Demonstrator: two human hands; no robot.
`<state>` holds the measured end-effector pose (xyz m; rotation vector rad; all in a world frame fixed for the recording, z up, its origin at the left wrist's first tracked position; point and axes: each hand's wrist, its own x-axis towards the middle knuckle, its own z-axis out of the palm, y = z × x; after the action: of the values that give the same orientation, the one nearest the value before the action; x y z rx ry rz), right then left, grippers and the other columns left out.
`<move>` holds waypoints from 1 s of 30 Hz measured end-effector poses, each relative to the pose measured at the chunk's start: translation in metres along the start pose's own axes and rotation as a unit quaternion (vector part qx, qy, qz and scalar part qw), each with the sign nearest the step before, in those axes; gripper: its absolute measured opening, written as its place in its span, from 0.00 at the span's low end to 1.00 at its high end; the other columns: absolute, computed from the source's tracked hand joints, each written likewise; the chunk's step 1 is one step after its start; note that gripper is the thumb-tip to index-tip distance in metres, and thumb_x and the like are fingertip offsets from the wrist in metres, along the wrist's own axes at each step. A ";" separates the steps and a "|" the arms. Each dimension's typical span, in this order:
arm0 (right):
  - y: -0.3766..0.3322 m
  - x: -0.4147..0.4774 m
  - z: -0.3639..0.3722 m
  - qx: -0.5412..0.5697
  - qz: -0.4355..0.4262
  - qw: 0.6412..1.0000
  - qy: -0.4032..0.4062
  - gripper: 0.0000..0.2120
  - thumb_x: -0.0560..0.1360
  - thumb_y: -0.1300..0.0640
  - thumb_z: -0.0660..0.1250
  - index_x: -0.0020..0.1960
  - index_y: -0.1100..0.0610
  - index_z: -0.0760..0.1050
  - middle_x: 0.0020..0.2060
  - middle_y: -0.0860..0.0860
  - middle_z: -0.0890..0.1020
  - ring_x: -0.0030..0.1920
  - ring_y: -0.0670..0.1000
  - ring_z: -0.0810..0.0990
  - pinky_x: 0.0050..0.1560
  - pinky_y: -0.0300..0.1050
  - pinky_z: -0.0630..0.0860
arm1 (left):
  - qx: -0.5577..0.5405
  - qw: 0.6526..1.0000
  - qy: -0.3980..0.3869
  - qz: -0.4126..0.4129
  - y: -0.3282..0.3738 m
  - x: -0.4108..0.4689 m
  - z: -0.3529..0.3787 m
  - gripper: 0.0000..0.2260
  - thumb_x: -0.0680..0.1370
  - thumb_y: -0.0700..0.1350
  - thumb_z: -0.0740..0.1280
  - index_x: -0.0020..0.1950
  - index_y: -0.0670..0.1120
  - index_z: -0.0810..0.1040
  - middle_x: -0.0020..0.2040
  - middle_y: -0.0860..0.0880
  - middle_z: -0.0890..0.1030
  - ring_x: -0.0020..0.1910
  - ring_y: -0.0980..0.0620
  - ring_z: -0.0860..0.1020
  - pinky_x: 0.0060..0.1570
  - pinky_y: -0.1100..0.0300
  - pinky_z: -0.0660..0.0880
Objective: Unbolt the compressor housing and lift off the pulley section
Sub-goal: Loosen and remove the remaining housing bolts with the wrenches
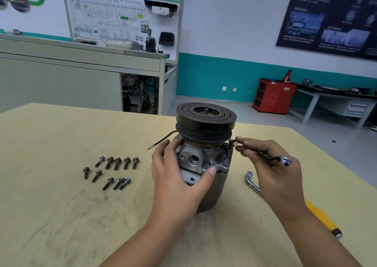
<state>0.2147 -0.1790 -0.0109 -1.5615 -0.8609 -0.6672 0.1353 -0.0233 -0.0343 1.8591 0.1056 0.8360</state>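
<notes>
Compressor stands upright near the middle of the table, its dark pulley on top and the grey housing beneath. From my one head view, the left hand is wrapped around the housing flange, fingers behind and thumb across the front, bracing it. The right hand pinches a thin dark rod, whose tip sits at the housing's right rim just under the pulley. I read it as a long bolt, though I cannot be sure.

Ten loose bolts lie in a cluster to the left. A bent socket wrench and a yellow-handled tool lie to the right, partly under the forearm. A wire trails from under the pulley to the left.

My worries:
- **Binding:** I cannot see the far side, so a fastener left there would jam the pulley section when lifted.
- **Tipping:** the unit is top-heavy, and a sideways tug on the rod could tip it.
- **Snagging:** the wire may catch on the left-hand fingers.
- **Rolling:** a dropped rod could roll off the table.
</notes>
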 end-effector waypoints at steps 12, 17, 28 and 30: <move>-0.005 -0.008 -0.003 -0.066 -0.034 0.995 -0.059 0.14 0.69 0.66 0.70 0.49 0.50 0.77 0.49 0.43 0.82 0.52 0.42 0.81 0.52 0.34 0.76 | 0.003 1.000 0.001 -0.005 -0.003 0.001 0.001 0.30 0.64 0.58 0.69 0.62 0.65 0.58 0.67 0.59 0.58 0.70 0.56 0.61 0.67 0.60 0.61; -0.006 -0.014 0.004 -0.068 -0.003 0.997 -0.047 0.14 0.70 0.69 0.68 0.48 0.52 0.79 0.49 0.43 0.82 0.49 0.45 0.83 0.45 0.38 0.79 | 0.006 1.000 0.002 -0.002 -0.004 0.001 0.000 0.29 0.65 0.58 0.70 0.60 0.66 0.58 0.67 0.59 0.58 0.70 0.57 0.61 0.64 0.63 0.60; -0.007 -0.014 0.022 -0.185 -0.078 0.979 0.017 0.12 0.68 0.68 0.70 0.50 0.61 0.82 0.48 0.44 0.81 0.49 0.41 0.80 0.47 0.38 0.77 | 0.007 1.000 -0.001 -0.004 -0.001 0.001 -0.001 0.30 0.66 0.57 0.70 0.61 0.64 0.58 0.67 0.58 0.59 0.71 0.55 0.60 0.70 0.57 0.62; -0.006 -0.014 0.018 -0.132 -0.027 0.991 0.001 0.15 0.67 0.73 0.71 0.49 0.56 0.82 0.49 0.41 0.82 0.49 0.37 0.80 0.48 0.34 0.77 | 0.007 1.000 -0.002 -0.005 0.000 0.001 -0.002 0.29 0.66 0.57 0.70 0.61 0.64 0.58 0.68 0.57 0.59 0.71 0.55 0.60 0.70 0.57 0.61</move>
<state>0.2017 -0.1635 -0.0216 -1.7782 -0.8397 -0.8493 0.1349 -0.0219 -0.0335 1.8712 0.1196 0.8265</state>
